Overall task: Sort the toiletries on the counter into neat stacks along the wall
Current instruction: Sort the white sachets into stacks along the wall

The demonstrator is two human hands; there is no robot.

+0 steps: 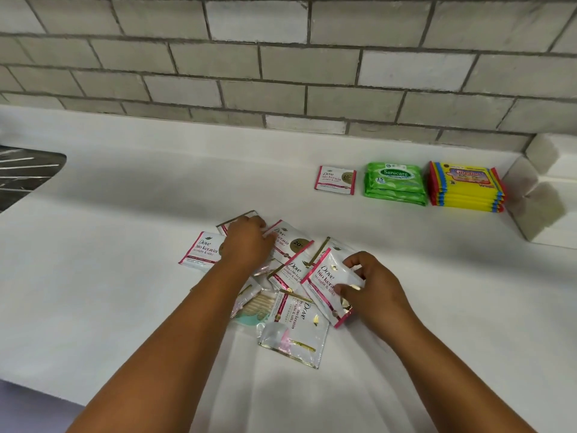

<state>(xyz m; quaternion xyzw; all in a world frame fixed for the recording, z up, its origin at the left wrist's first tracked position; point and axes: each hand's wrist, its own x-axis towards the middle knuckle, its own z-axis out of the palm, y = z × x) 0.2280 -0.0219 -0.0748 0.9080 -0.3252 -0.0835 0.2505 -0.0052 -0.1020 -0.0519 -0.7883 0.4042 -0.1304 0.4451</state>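
Several white-and-pink Dove sachets lie in a loose pile mid-counter. My right hand pinches one Dove sachet at the pile's right side. My left hand rests fingers-down on the pile's far left, touching a sachet; a firm grip is not visible. One sachet lies just left of that hand. A pack of cotton buds peeks from under the pile. Near the wall sit a small Dove stack, a green Sanicare wipes stack and a yellow wipes stack.
A grey tiled wall backs the white counter. A metal sink shows at the far left. A tiled corner block juts out right of the yellow stack. The counter's front edge runs at lower left.
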